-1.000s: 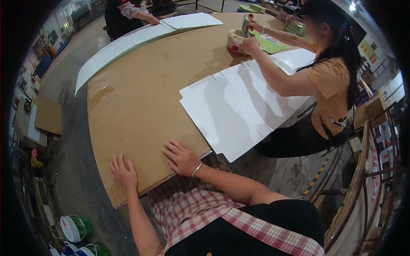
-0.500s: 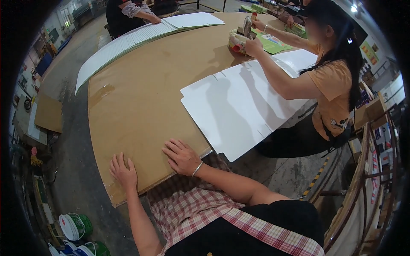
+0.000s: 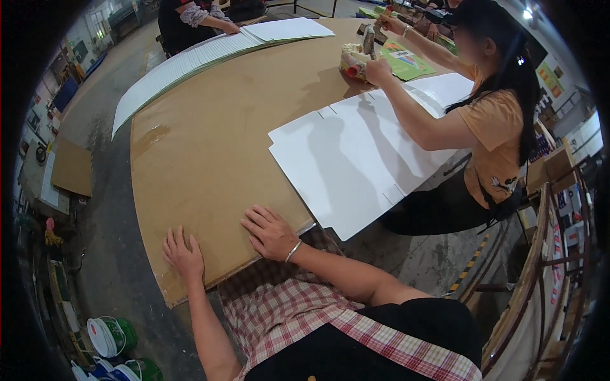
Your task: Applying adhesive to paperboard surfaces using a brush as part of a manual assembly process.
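My left hand [image 3: 183, 255] lies flat on the brown table top [image 3: 210, 146], close to its near left corner, fingers stretched out. To its right my right hand [image 3: 271, 233] also rests on the surface near the front edge, fingers spread, with a bracelet at the wrist. Neither hand holds anything. A large white die-cut cardboard sheet [image 3: 346, 168] lies to the right of my right hand, its corner past the table's edge. At that sheet a co-worker in an orange shirt [image 3: 492, 127] holds a brush [image 3: 371, 39] over a wrapped tub [image 3: 354, 61].
A fanned stack of white sheets [image 3: 184, 63] curves along the far left edge, with another person's hand [image 3: 230, 28] on it. A green printed sheet [image 3: 406, 62] lies by the tub. Green-and-white buckets [image 3: 113, 336] stand on the floor at lower left. Metal racking [image 3: 540, 267] rises at right.
The co-worker's far hand has risen slightly, and the tool over the tub has changed its tilt. My two hands stay practically where they were.
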A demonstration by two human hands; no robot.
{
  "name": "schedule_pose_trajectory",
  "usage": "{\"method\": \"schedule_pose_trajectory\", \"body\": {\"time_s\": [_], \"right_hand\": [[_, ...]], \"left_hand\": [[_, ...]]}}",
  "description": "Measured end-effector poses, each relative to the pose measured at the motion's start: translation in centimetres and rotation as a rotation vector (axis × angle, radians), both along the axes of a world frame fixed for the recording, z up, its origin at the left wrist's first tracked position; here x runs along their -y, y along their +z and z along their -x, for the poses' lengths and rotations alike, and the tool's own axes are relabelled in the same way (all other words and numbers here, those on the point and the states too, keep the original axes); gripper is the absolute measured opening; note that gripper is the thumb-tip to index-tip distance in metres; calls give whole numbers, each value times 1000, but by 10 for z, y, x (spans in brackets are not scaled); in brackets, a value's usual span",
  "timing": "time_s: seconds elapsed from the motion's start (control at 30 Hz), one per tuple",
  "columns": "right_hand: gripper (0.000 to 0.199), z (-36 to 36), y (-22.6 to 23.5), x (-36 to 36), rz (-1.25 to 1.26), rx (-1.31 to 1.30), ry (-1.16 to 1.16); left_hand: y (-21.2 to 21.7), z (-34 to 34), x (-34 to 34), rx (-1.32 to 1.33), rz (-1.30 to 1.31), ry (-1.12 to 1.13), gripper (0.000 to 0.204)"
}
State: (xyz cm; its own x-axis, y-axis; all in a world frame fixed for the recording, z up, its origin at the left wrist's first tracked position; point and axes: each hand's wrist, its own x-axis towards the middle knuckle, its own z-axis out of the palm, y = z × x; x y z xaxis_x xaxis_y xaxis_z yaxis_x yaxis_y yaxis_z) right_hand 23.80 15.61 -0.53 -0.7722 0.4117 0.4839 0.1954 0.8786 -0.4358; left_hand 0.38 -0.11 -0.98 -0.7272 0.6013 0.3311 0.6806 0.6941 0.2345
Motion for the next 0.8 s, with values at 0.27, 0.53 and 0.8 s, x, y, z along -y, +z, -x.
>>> {"method": "schedule_pose_trajectory", "body": {"time_s": [0.27,0.53,0.8], "right_hand": [[44,-1,1,1,-7,18,-2],[44,0,3,0,-9,1,5],[41,0,4,0,-20,-19,3]], "left_hand": [[-1,0,0,-1,5,6,46],[-2,2,0,-5,-8,-5,46],[-4,2,1,-14,-14,-6,47]]}}
